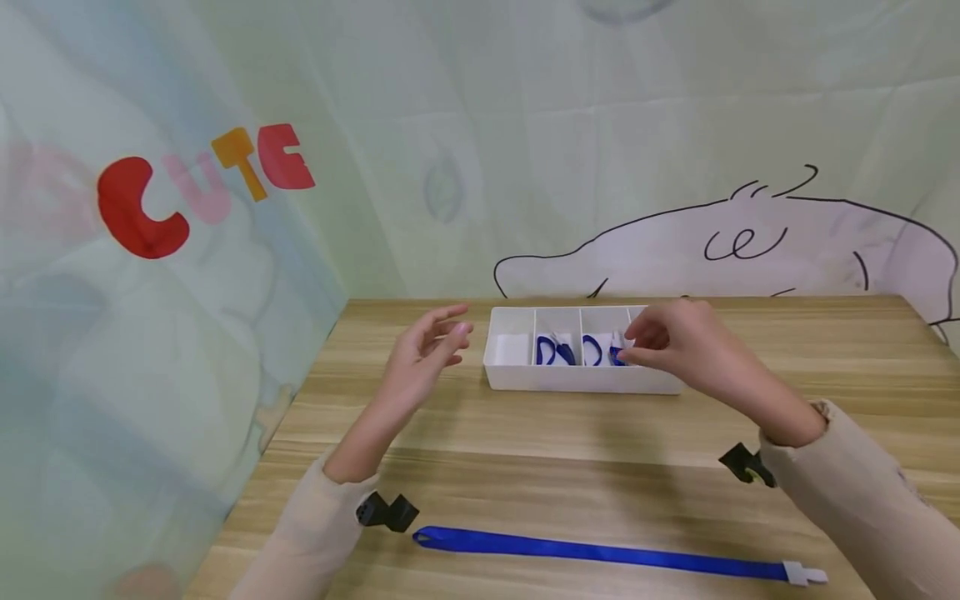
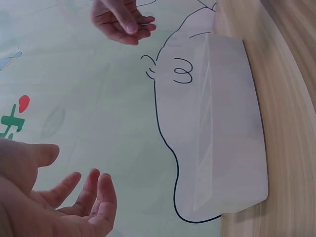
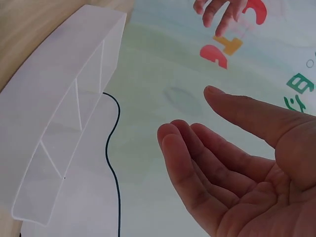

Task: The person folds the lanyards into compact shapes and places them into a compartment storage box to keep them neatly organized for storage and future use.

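Observation:
A long white box [image 1: 585, 379] with dividers stands towards the back of the table. Two of its middle compartments hold small items with blue loops; one blue-looped item [image 1: 566, 354] has a pale, narrow tip, and another blue item [image 1: 592, 350] lies one compartment to the right. Their exact kind is too small to tell. My right hand [image 1: 678, 342] hovers over the box's right end, hiding part of it. The right wrist view shows that hand [image 3: 222, 177] empty, thumb apart from gently bent fingers. Left of the box, my left hand [image 1: 427, 354] is raised and empty, fingers spread.
Along the table's front lies a blue lanyard [image 1: 600, 553], stretched out, with a white clip [image 1: 804, 574] at its right end. Behind the wooden table [image 1: 525, 450] hangs a printed cloth backdrop [image 1: 420, 108], which also covers the left side.

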Tool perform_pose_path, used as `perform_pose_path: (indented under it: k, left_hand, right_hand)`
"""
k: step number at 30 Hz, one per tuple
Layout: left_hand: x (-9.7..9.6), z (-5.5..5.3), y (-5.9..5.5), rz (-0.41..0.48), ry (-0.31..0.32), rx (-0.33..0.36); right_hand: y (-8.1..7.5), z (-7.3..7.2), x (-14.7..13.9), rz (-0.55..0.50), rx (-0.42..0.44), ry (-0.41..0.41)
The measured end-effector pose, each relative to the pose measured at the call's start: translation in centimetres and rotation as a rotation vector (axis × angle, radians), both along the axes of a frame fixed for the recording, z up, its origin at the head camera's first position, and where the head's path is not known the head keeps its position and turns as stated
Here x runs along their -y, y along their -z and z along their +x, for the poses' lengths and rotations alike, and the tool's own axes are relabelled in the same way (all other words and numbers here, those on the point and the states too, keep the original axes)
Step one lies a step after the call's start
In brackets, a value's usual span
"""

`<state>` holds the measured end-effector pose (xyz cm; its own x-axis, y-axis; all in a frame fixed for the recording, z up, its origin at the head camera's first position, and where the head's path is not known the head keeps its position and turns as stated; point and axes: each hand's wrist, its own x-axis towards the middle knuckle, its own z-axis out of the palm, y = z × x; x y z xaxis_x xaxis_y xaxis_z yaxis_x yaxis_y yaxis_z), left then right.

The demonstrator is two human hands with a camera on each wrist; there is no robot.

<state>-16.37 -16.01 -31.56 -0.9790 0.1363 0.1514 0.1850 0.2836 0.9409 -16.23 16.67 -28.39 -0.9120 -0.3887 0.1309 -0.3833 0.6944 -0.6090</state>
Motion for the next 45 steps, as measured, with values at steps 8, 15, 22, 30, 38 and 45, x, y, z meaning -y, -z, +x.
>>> perform_pose_path:
  k: [8,15,22,30,38,45]
  left_hand:
    - [0.7,1.6,-0.8,0.019,-0.004,-0.015]
    - [1.3,3.0,-1.3,0.046,-0.003,-0.005]
    - [1.9,3.8,-1.1,-0.003,0.016,0.040]
    - [2.5,4.9,-0.5,-0.128,0.042,0.095]
    - [3.2,5.2,0.5,-0.220,0.143,0.132]
    - [3.8,5.5,1.4,-0.294,0.255,0.189]
  right_hand:
    - [0.6,1.7,-2.2,-0.031,0.019,0.023]
    - [1.3,2.8,-3.5,-0.078,0.073,0.043]
    - [2.3,3.8,-4.6,-0.117,0.090,0.035]
    - [4.1,4.2,-5.7,-0.070,0.167,-0.018]
    - [6.0,4.4,-7.2,-0.038,0.240,-0.097]
    - [7.3,4.9,-8.5,0.019,0.293,-0.142]
